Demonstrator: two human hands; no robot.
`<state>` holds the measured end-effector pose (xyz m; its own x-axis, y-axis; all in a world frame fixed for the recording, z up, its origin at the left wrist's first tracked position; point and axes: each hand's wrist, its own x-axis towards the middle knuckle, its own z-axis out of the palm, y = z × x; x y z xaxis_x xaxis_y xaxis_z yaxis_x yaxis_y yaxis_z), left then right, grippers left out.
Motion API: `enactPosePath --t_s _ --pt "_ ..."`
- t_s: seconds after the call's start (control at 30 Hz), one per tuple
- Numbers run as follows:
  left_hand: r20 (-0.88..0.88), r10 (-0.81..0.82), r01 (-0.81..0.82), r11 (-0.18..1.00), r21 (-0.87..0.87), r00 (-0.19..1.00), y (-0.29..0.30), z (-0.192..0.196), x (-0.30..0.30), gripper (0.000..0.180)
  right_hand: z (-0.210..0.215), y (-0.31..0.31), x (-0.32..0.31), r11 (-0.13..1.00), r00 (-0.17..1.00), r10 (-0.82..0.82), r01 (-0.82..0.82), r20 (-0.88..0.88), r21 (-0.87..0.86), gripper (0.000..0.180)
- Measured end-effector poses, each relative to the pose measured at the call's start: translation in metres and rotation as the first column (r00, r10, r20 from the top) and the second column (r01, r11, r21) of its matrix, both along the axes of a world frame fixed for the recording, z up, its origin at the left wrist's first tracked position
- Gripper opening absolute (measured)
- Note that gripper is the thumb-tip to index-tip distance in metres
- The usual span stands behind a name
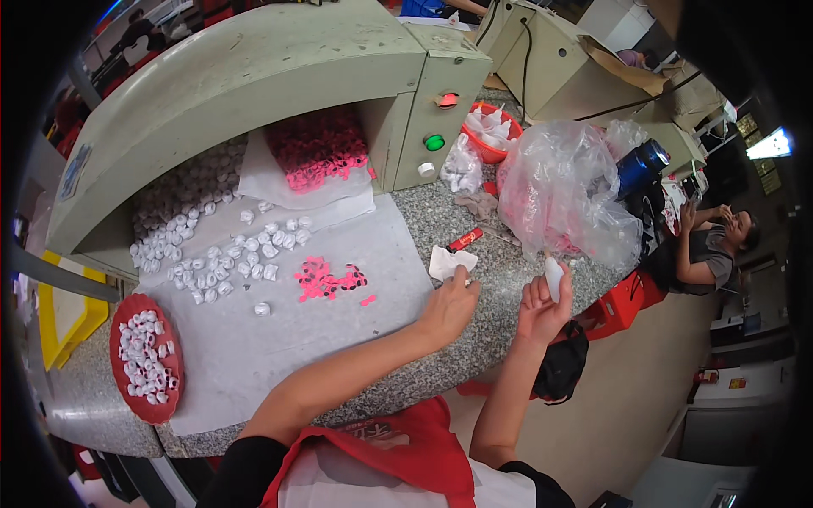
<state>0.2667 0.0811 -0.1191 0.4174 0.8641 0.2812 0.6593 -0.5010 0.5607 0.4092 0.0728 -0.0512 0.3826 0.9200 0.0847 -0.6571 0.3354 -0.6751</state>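
Right hand (pixel 539 317) clamps the bottle (pixel 554 280) (squeeze gently); left hand (pixel 449 311), grip unclear, should steady the tissue (pixel 445 262) by its fingers.

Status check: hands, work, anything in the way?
Left hand at white tissue. Right hand gripping white bottle. Pink pieces loose on sheet. Possible obstruction: plastic bag beyond right hand.

One held bottle (pixel 554 281), one plate (pixel 159 414), one bowl (pixel 491 155)

Speckled grey desk (pixel 487 317), white sheet (pixel 254 360), bright pink pieces (pixel 315 281) showing black, plain red plate (pixel 155 413), white squeeze bottle (pixel 555 281), white cloth (pixel 444 262), grey-green machine (pixel 254 55) with one red button (pixel 447 101), one green button (pixel 434 142)
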Motion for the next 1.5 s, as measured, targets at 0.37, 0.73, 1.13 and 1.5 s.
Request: enactPosePath --t_s 0.37,0.73,1.13,1.5 --pt "0.756 0.581 0.605 0.73 -0.319 -0.302 -0.081 0.072 -0.193 0.034 0.041 -0.026 -0.16 0.873 0.868 0.488 -0.486 0.09 -0.05 0.03" --pt "0.853 0.48 0.218 0.872 -0.438 -0.204 -0.121 0.103 -0.237 0.036 0.06 -0.065 -0.217 0.929 0.707 0.318 -0.364 0.631 -0.061 0.025" --pt "0.853 0.476 -0.267 0.869 -0.418 0.215 -0.123 0.108 -0.233 0.041 0.068 -0.076 -0.208 0.902 0.561 0.213 -0.428 0.8 0.06 0.028" --pt "0.824 0.471 -0.489 0.825 -0.284 0.315 -0.127 0.121 -0.223 0.036 0.067 -0.07 -0.215 0.791 0.47 -0.101 -0.496 0.877 0.357 0.026"
